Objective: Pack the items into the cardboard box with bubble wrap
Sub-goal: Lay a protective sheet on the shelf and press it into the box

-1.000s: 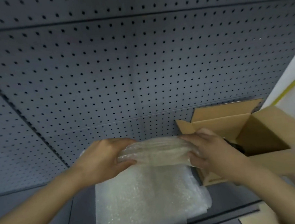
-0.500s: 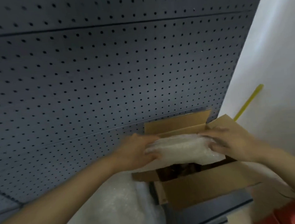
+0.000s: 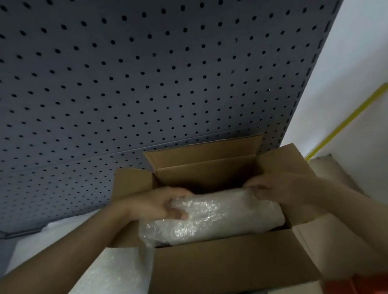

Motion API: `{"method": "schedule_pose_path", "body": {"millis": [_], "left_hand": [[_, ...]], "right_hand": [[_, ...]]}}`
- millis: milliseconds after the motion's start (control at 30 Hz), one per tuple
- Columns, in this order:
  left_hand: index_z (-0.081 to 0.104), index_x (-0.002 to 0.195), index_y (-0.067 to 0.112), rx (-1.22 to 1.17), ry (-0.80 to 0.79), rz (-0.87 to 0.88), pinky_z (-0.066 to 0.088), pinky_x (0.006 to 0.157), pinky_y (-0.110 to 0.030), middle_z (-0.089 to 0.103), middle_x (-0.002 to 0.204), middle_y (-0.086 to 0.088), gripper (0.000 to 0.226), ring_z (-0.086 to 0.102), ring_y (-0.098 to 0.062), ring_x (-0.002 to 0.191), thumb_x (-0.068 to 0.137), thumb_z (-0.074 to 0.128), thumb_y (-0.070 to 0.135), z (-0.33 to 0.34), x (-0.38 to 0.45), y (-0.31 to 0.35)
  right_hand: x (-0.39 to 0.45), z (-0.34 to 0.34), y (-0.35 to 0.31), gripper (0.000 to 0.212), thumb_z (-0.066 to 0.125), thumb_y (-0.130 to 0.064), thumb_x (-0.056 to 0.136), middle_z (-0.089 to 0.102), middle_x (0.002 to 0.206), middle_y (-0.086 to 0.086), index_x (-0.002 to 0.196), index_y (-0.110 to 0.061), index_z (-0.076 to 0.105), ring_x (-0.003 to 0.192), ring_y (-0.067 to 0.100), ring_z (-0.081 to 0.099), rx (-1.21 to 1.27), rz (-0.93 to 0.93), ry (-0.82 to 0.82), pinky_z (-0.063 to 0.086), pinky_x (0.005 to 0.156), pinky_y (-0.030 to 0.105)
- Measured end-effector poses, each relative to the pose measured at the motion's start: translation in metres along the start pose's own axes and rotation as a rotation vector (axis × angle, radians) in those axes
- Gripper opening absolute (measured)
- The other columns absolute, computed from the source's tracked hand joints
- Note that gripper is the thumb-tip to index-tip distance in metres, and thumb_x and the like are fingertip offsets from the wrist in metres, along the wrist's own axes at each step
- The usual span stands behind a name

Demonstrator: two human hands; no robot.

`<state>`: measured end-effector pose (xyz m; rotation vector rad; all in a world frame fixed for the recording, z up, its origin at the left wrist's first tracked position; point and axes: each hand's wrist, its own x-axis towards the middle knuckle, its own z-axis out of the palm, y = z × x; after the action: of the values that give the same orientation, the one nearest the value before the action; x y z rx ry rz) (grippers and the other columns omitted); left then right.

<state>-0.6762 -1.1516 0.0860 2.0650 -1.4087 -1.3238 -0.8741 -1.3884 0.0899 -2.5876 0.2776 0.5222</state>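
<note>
An open brown cardboard box (image 3: 222,266) stands in front of me with all flaps raised. A bundle wrapped in bubble wrap (image 3: 218,217) lies inside its opening, nearer the front wall. My left hand (image 3: 156,205) grips the bundle's left end, fingers curled over the top. At the bundle's right end, my right hand (image 3: 281,187) holds it from above. What is inside the wrap is hidden. The box's far half looks dark, and its contents cannot be made out.
More bubble wrap sheets (image 3: 99,277) lie on the shelf to the left of the box. A dark pegboard (image 3: 135,81) rises behind. A white wall with a yellow strip (image 3: 350,119) is at right. Something orange (image 3: 369,286) shows at the lower right.
Both hands have carried the wrapped bundle from above the sheets rightward and lowered it into the box. The view has swung right and closer to the box.
</note>
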Motion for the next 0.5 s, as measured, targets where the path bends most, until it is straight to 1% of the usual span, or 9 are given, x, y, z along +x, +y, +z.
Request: {"method": "schedule_pose_path", "body": {"millis": [67, 200, 300, 333, 400, 433, 500], "left_hand": [[0.048, 0.133, 0.032, 0.053, -0.038, -0.037, 0.045, 0.1, -0.027, 0.058, 0.122, 0.015, 0.046, 0.054, -0.001, 0.111, 0.09, 0.064, 0.03, 0.005, 0.004, -0.005], [0.049, 0.125, 0.036, 0.075, -0.03, -0.051, 0.049, 0.088, -0.024, 0.059, 0.111, 0.016, 0.039, 0.057, -0.001, 0.102, 0.09, 0.063, 0.028, 0.021, 0.013, -0.006], [0.049, 0.118, 0.04, 0.071, 0.024, -0.077, 0.052, 0.088, -0.03, 0.059, 0.11, 0.013, 0.035, 0.058, -0.003, 0.099, 0.089, 0.063, 0.027, 0.035, 0.017, -0.01], [0.049, 0.115, 0.042, 0.093, 0.053, -0.078, 0.053, 0.087, -0.032, 0.059, 0.108, 0.014, 0.033, 0.058, -0.002, 0.097, 0.088, 0.063, 0.028, 0.039, 0.017, -0.011], [0.049, 0.115, 0.041, 0.218, 0.103, -0.056, 0.052, 0.086, -0.03, 0.057, 0.111, 0.015, 0.032, 0.057, -0.003, 0.097, 0.089, 0.062, 0.029, 0.046, 0.017, -0.011], [0.049, 0.117, 0.038, 0.296, 0.128, -0.034, 0.051, 0.086, -0.029, 0.053, 0.116, 0.014, 0.032, 0.056, -0.005, 0.1, 0.089, 0.061, 0.028, 0.051, 0.018, -0.012], [0.049, 0.116, 0.035, 0.378, 0.186, 0.016, 0.05, 0.087, -0.03, 0.046, 0.122, 0.011, 0.029, 0.055, -0.009, 0.102, 0.09, 0.059, 0.029, 0.062, 0.019, -0.013]], "right_hand": [[0.007, 0.013, 0.002, 0.032, 0.039, -0.025, 0.101, 0.057, 0.128, -0.008, 0.13, -0.025, 0.053, 0.115, 0.008, 0.052, -0.014, -0.025, -0.074, 0.034, 0.096, 0.017], [0.015, 0.022, 0.01, 0.034, 0.044, -0.022, 0.097, 0.058, 0.122, -0.009, 0.129, -0.025, 0.054, 0.11, 0.01, 0.055, -0.009, 0.011, -0.158, 0.041, 0.1, 0.028], [0.022, 0.023, 0.01, 0.035, 0.047, -0.02, 0.092, 0.062, 0.12, -0.002, 0.125, -0.024, 0.057, 0.105, 0.015, 0.058, -0.047, 0.022, -0.213, 0.045, 0.097, 0.034], [0.023, 0.025, 0.01, 0.035, 0.048, -0.018, 0.09, 0.063, 0.116, -0.001, 0.124, -0.023, 0.058, 0.102, 0.015, 0.059, -0.066, 0.026, -0.236, 0.047, 0.093, 0.033], [0.025, 0.029, 0.01, 0.034, 0.049, -0.016, 0.086, 0.062, 0.1, -0.002, 0.118, -0.023, 0.058, 0.09, 0.014, 0.059, -0.123, 0.033, -0.251, 0.048, 0.078, 0.028], [0.024, 0.031, 0.01, 0.03, 0.049, -0.016, 0.085, 0.059, 0.092, -0.004, 0.113, -0.023, 0.058, 0.084, 0.014, 0.056, -0.169, 0.031, -0.246, 0.044, 0.071, 0.027], [0.022, 0.036, 0.007, 0.024, 0.051, -0.017, 0.083, 0.052, 0.084, -0.004, 0.106, -0.022, 0.056, 0.077, 0.015, 0.052, -0.26, 0.008, -0.213, 0.038, 0.064, 0.028]]}}
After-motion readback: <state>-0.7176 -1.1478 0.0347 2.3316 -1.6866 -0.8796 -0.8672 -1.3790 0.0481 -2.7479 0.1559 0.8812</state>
